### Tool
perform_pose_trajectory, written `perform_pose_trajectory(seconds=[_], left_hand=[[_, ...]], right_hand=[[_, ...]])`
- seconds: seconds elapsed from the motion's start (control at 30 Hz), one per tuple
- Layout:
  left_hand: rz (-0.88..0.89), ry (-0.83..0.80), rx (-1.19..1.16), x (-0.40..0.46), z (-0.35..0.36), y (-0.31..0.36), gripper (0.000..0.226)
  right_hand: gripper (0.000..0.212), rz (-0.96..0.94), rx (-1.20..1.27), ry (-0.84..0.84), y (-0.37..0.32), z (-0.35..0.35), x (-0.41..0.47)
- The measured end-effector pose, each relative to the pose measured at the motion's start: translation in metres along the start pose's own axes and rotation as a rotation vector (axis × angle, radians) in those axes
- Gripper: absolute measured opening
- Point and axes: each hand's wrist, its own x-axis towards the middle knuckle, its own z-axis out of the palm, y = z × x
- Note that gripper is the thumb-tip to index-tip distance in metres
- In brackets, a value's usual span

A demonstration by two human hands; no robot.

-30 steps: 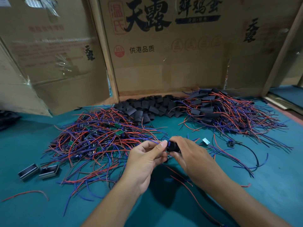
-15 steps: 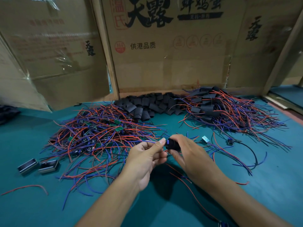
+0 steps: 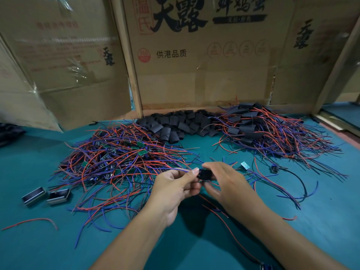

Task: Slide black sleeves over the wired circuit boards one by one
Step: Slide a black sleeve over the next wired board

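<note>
The right hand (image 3: 224,180) pinches a black sleeve (image 3: 206,175) between thumb and curled fingers, just above the green table (image 3: 321,221). The left hand (image 3: 175,189) meets it from the left, fingers curled, thumb and forefinger pinching the wires of a wired circuit board (image 3: 200,181) — the board itself is mostly hidden at the sleeve's mouth. How far it sits inside cannot be told.

Governing relation: the sleeve's long axis runs roughly left to right, in line with the gap between the two hands. Its left opening faces the left hand's fingertips, touching or nearly so. The right hand is the nearer to the sleeve; the left feeds. The likely next move is a straight push along that axis.

Supply lies beyond the hands. The unsleeved pile of boards (image 3: 120,162), with red and blue leads, lies to the left, far of the left hand. Loose spare sleeves (image 3: 175,125) are heaped at the far centre. The finished pile (image 3: 272,133) lies far right.

Behind stand cardboard sheets (image 3: 204,65). Large black characters read 天露; smaller print reads 供港品质. A red seal reads 温氏 — the remaining banner text is not legible.
</note>
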Motion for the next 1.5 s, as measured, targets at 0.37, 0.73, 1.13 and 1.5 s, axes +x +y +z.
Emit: perform_pose_trajectory(seconds=[0.37, 0.73, 1.13, 1.5], left_hand=[[0.261, -0.114, 0.326, 0.000, -0.005, 0.002, 0.013], [0.320, -0.224, 0.313, -0.002, -0.008, 0.010, 0.015], [0.337, -0.177, 0.361, -0.001, -0.006, 0.009, 0.008], [0.205, -0.098, 0.249, 0.000, 0.001, -0.002, 0.022]], right_hand=[[0.036, -0.091, 0.115, -0.056, 0.015, -0.004, 0.004], [0.027, 0.200, 0.907, -0.259, 0.015, -0.017, 0.005], [0.042, 0.050, 0.420, -0.179, 0.014, -0.011, 0.005], [0.053, -0.092, 0.062, -0.068, 0.015, 0.002, 0.000]])
